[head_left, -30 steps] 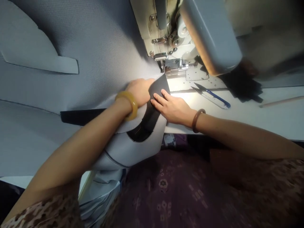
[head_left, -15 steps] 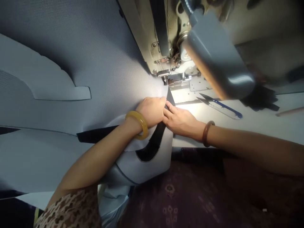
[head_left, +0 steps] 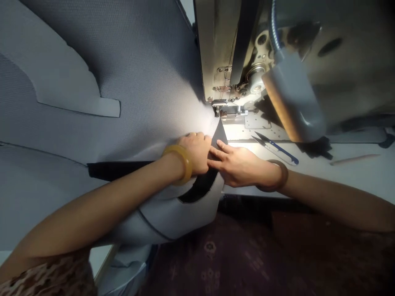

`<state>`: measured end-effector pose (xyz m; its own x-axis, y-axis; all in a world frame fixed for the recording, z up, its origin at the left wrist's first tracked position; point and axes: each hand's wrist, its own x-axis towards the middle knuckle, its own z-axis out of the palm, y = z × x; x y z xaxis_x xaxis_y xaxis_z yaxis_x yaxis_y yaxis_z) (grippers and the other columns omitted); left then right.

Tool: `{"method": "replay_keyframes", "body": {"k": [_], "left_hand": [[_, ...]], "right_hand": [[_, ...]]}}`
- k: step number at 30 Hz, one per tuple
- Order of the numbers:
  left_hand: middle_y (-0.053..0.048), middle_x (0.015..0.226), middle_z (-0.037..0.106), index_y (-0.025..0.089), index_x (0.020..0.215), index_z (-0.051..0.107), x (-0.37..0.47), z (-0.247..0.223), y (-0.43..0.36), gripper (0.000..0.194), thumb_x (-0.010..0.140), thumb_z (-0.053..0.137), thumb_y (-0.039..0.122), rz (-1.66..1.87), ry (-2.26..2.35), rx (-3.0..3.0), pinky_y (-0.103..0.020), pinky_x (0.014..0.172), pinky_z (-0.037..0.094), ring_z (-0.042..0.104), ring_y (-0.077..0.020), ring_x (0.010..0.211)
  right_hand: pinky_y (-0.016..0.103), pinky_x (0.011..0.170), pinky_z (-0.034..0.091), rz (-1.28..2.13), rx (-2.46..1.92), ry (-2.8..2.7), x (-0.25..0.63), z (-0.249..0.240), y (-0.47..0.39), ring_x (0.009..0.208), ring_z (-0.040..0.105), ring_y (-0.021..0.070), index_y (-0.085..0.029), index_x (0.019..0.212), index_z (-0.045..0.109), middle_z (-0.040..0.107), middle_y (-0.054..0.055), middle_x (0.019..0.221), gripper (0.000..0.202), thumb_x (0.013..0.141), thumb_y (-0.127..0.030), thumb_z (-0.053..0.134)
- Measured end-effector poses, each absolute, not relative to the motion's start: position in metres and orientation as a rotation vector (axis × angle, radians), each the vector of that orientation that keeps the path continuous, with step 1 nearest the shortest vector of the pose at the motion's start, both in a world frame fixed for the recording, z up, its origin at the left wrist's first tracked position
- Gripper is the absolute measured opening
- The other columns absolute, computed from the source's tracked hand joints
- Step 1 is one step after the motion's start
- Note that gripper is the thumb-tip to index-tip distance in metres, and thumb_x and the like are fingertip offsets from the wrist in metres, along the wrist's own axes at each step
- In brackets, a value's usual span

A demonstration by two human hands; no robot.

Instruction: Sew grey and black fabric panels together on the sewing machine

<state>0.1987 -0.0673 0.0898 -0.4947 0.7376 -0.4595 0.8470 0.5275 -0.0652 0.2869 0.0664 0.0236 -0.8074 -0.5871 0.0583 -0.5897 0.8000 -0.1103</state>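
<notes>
A large piece of grey textured material (head_left: 145, 94) spreads from the left and runs up to the presser foot (head_left: 217, 111) of a sewing machine. Along its right edge lies a black strip (head_left: 219, 133), whose pointed end reaches the foot and whose other end curves down toward me. My left hand (head_left: 197, 152), with a yellow bangle at the wrist, is closed on the grey material beside the strip; its fingertips are hidden. My right hand (head_left: 237, 162) lies on the strip with its fingers spread, close against the left hand.
The sewing machine (head_left: 212, 45) stands at the top, with a lamp (head_left: 298, 100) in front of its body. On the white table (head_left: 311, 181) to the right lie thread snips (head_left: 276, 149), black scraps (head_left: 317, 147) and a thin pencil-like stick (head_left: 354, 159).
Both hands have drawn slightly back from the presser foot. My right hand's fingers have spread, and more of the black strip shows. The camera view has also shifted.
</notes>
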Motion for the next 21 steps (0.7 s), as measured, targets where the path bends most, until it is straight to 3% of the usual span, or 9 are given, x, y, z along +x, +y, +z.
{"method": "replay_keyframes", "body": {"k": [4, 9, 12, 16, 21], "left_hand": [[-0.013, 0.1, 0.059, 0.014, 0.103, 0.054, 0.199, 0.105, -0.088, 0.028, 0.076, 0.055, 0.022, -0.584, 2.353, 1.305, -0.033, 0.064, 0.048, 0.06, -0.031, 0.093], [-0.007, 0.094, 0.063, 0.014, 0.096, 0.055, 0.184, 0.122, -0.084, 0.014, 0.085, 0.048, 0.017, -0.614, 2.239, 1.363, -0.032, 0.067, 0.046, 0.063, -0.0236, 0.082], [-0.007, 0.095, 0.062, 0.014, 0.096, 0.057, 0.198, 0.114, -0.071, 0.016, 0.082, 0.049, 0.012, -0.546, 2.311, 1.278, -0.031, 0.074, 0.046, 0.062, -0.0222, 0.087], [-0.01, 0.106, 0.062, 0.014, 0.106, 0.057, 0.226, 0.083, -0.066, 0.027, 0.085, 0.04, 0.008, -0.359, 2.463, 1.158, -0.03, 0.086, 0.046, 0.059, -0.0209, 0.098], [-0.006, 0.106, 0.066, 0.019, 0.119, 0.054, 0.226, 0.066, -0.074, 0.034, 0.092, 0.033, 0.024, -0.127, 2.65, 0.962, -0.029, 0.08, 0.048, 0.063, -0.0198, 0.094]], "right_hand": [[0.049, 0.076, 0.05, -0.017, 0.954, -3.032, 0.293, 0.026, 0.054, 0.111, 0.056, 0.0383, -0.019, 0.139, 0.044, 0.048, 0.027, 0.133, 0.049, 0.091, -0.018, 0.043], [0.048, 0.067, 0.051, -0.14, 0.738, -3.048, 0.286, 0.019, 0.02, 0.109, 0.058, 0.0413, -0.019, 0.144, 0.037, 0.047, 0.031, 0.133, 0.049, 0.096, -0.016, 0.03], [0.048, 0.066, 0.051, -0.083, 0.716, -3.073, 0.282, 0.018, 0.013, 0.105, 0.06, 0.0403, -0.012, 0.139, 0.045, 0.051, 0.031, 0.128, 0.047, 0.096, -0.016, 0.028], [0.048, 0.068, 0.051, 0.072, 0.745, -3.123, 0.282, 0.014, 0.021, 0.091, 0.063, 0.0345, 0.001, 0.115, 0.063, 0.06, 0.031, 0.111, 0.04, 0.093, -0.014, 0.033], [0.054, 0.08, 0.049, 0.228, 0.799, -2.911, 0.288, 0.005, 0.032, 0.107, 0.057, 0.0397, 0.004, 0.118, 0.06, 0.058, 0.032, 0.116, 0.042, 0.086, -0.019, 0.047]]}}
